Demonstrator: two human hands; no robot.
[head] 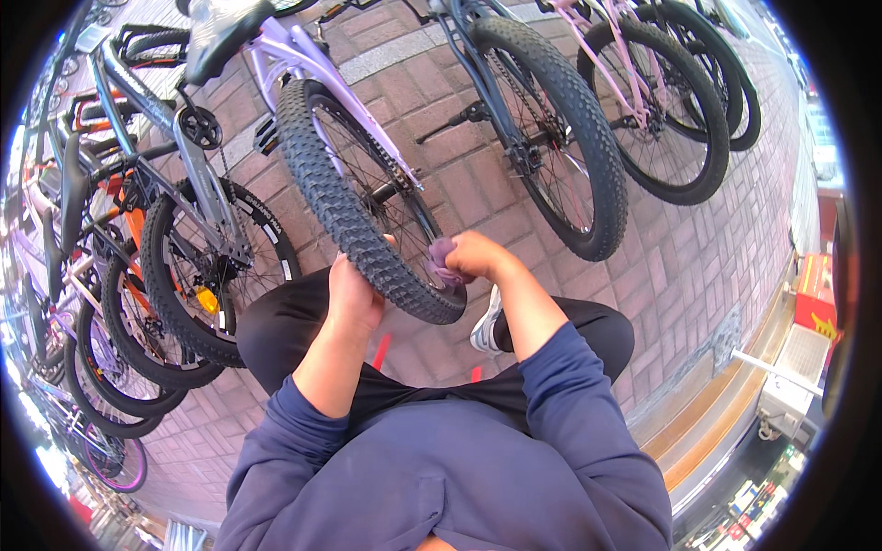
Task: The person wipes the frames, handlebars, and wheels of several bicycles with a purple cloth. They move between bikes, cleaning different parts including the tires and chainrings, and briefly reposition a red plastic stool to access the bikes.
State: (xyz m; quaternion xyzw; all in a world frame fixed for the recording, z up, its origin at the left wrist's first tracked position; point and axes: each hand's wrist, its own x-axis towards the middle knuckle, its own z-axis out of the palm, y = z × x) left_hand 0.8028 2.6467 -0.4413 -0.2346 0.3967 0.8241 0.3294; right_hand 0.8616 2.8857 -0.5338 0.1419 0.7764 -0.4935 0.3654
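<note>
Before me stands a bicycle with a lilac frame [358,110], its knobby rear tire [324,186] pointing towards my lap. My left hand [355,289] grips that tire from its left side near the lower end, with the fingertips partly hidden behind the rubber. A crumpled purple cloth [444,262] is bunched in my right hand [475,258], which presses it against the rim and spokes on the wheel's right side. The chain and rear hub [386,193] lie just beyond my hands. Plastic film covers part of the black saddle [227,41].
A dark blue bicycle [496,103] with its kickstand out and a pink one [620,76] stand to the right. On the left, a grey bicycle [200,186] heads a close row of several more. A step edge [716,399] and a red box [816,289] lie at the right.
</note>
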